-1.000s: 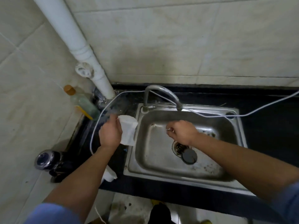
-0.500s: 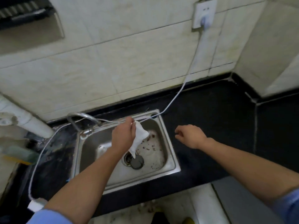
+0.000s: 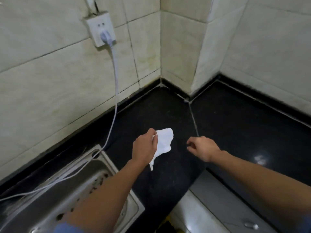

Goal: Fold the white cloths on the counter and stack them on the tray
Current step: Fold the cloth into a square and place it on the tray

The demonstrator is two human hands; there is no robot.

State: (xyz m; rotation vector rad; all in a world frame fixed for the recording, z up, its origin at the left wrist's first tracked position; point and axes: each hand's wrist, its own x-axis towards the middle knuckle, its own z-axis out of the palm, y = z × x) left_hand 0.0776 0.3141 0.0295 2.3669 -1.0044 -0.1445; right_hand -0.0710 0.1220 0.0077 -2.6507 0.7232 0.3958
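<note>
A glossy black stone tabletop [image 3: 235, 132] runs along the cream tiled walls [image 3: 50, 73] and turns with them at the corner. A pale seam crosses the tabletop between two slabs, and a spot of light glints on its right side. One white wall socket [image 3: 101, 28] is set in the left wall, with one grey-white plug [image 3: 106, 37] in it. One white cable [image 3: 115, 98] hangs down from the plug to the tabletop and lies in several strands across the near corner of the one stainless steel sink [image 3: 134, 200] at lower left; brown specks dot the basin. Below the tabletop's edge at lower right is a grey cabinet front [image 3: 218, 199] with one small metal handle [image 3: 251, 226].

Two bare forearms reach in from the bottom, each with a bit of blue sleeve [image 3: 67, 228] at the frame edge. The left hand [image 3: 143, 147] has its fingers curled, pinching the one crumpled white cloth [image 3: 165, 140] in view, which hangs from the hand over the tabletop just right of the sink; whether it touches the surface cannot be told. The right hand [image 3: 203, 147] hovers near the cloth, apart from it, palm down, fingers loosely bent, holding nothing.
</note>
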